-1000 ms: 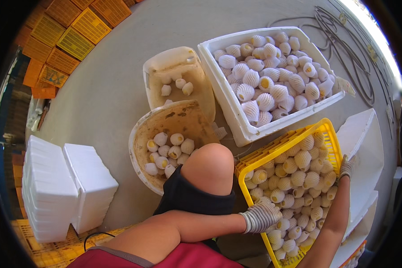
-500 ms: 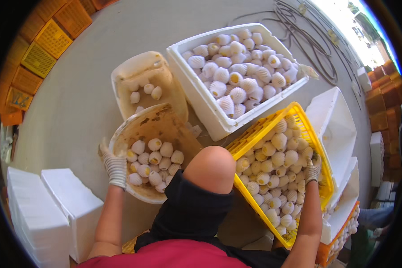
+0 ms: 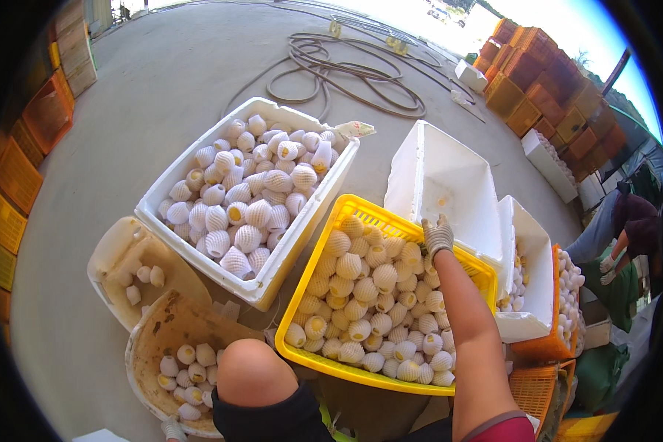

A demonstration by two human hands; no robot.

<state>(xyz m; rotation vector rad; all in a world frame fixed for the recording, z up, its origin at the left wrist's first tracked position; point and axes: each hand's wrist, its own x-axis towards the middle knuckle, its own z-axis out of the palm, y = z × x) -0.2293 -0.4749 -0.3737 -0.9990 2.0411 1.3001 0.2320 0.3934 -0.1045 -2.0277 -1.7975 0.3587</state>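
My right hand (image 3: pixel 439 237), in a pale knit glove, reaches over the far right rim of a yellow plastic crate (image 3: pixel 390 379). Its fingers are stretched out in front of a white foam box (image 3: pixel 457 177) behind the crate; whether they touch the box I cannot tell. Yellowish fruits in white foam net sleeves (image 3: pixel 357 309) fill the crate. At the bottom edge, only a bit of my gloved left hand (image 3: pixel 173 429) shows beside a stained, cut-open tub (image 3: pixel 144 361); its fingers are hidden. Several sleeved fruits (image 3: pixel 193 376) lie in that tub.
A large white foam box (image 3: pixel 269 291) full of sleeved fruits stands left of the crate. Another pale tub (image 3: pixel 107 258) holds a few pieces. Hoses (image 3: pixel 346 74) coil on the floor ahead. At right are foam and orange crates (image 3: pixel 541 346), and another person (image 3: pixel 619 236) bending.
My view has swung to the right and farther ahead. My right hand has moved from the crate's right side to its far rim. The left hand has dropped to the lower picture edge.
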